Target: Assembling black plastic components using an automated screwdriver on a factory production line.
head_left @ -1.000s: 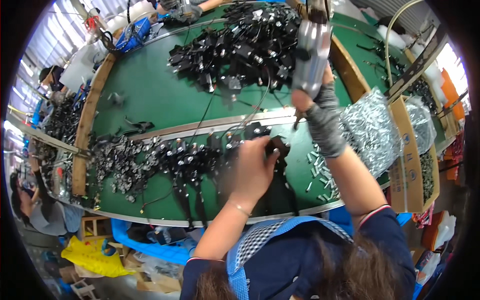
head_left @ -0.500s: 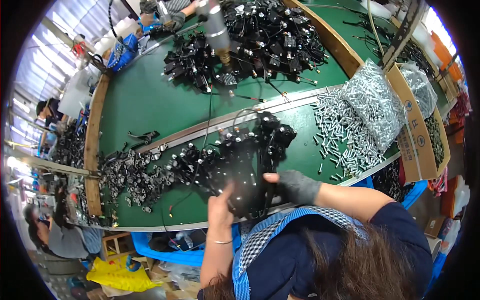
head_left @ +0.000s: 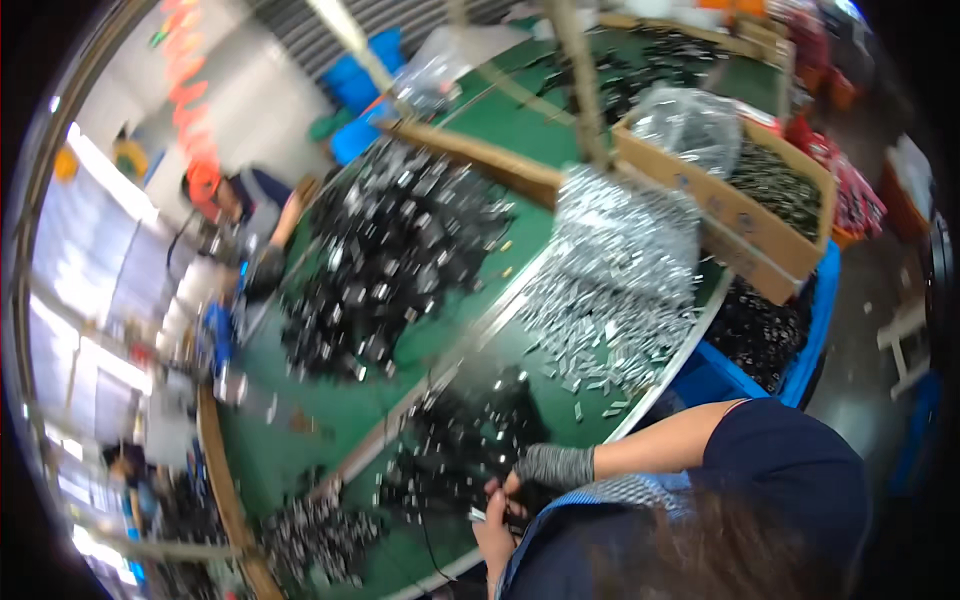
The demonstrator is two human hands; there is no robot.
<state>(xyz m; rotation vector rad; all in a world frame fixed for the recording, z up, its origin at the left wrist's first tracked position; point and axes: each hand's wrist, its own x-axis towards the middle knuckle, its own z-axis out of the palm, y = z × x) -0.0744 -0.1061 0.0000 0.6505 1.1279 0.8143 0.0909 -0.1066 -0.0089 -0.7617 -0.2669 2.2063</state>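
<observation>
At the near table edge my two hands meet, blurred by motion. My left hand (head_left: 493, 535) is bare and closed, with a small light-coloured end showing beside its fingers. My right hand (head_left: 545, 468) wears a grey glove with bare fingertips, which are pinched together close to the left hand's fingers. What they hold is too small and smeared to name. Just beyond them lies a pile of black parts (head_left: 465, 425) with shiny fittings and thin cables. A dark cable (head_left: 428, 545) hangs down by my left hand.
Loose silver bolts (head_left: 600, 340) spill from a clear bag (head_left: 625, 225) at right, beside a cardboard box (head_left: 755, 240). A larger heap of black parts (head_left: 400, 245) lies beyond the metal rail. Small clamps (head_left: 320, 540) lie left. A blurred hanging tool (head_left: 255, 400) and another person (head_left: 250, 205) are farther left.
The view has swung and tilted, so the table appears turned. My hands have left the black parts and come together near the table edge, fingers now pinched.
</observation>
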